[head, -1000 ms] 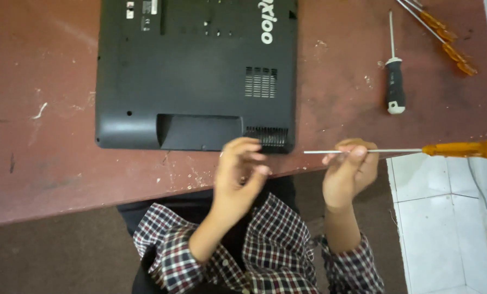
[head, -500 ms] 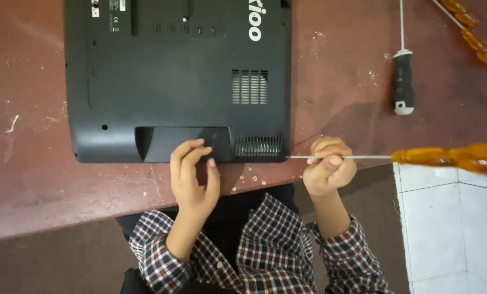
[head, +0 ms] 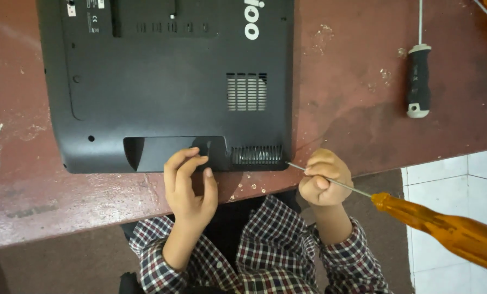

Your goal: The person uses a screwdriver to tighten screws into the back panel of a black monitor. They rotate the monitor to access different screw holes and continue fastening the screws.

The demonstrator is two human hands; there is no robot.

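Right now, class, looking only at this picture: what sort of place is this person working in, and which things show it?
Probably a small repair workbench. A black laptop lies underside up on a worn, scratched reddish table, a black-handled screwdriver lies beside it, and the right hand grips an orange-handled screwdriver by its shaft.

A worn, reddish-brown table (head: 352, 109) with chipped paint carries a black laptop (head: 167, 81) lying bottom-up and, well apart to its right, a black-handled screwdriver (head: 418, 81).

left hand (head: 191, 188) now on laptop (head: 167, 81), screwdriver (head: 417, 218) tilted
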